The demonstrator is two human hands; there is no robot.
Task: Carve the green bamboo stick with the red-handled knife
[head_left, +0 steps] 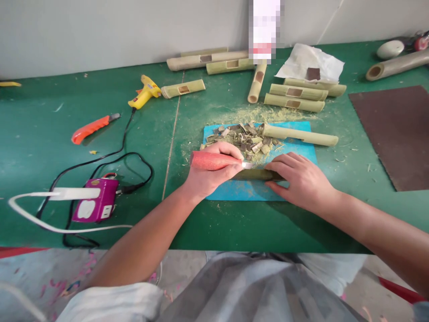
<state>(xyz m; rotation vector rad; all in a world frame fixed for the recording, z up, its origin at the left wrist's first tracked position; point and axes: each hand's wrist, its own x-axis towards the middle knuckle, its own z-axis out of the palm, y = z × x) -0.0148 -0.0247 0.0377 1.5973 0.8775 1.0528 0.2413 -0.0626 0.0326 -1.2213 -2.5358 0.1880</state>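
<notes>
My left hand (212, 172) is closed round a red-handled knife (214, 161), its short metal blade pointing right, just above a dark green bamboo tube (256, 174). The tube lies level on a blue mat (250, 191). With fingers and thumb, my right hand (296, 179) grips the tube's right end. The left end is hidden behind my left hand. Behind the tube, bamboo chips and shavings (250, 141) are heaped on the mat, and a pale bamboo tube (301, 135) rests beside them.
Several notched bamboo tubes (294, 92) lie at the back. At left are a yellow glue gun (145, 93), an orange cutter (94, 128) and a purple power adapter (95, 201) with cables. A dark brown sheet (398, 138) lies at right, near white paper (310, 62).
</notes>
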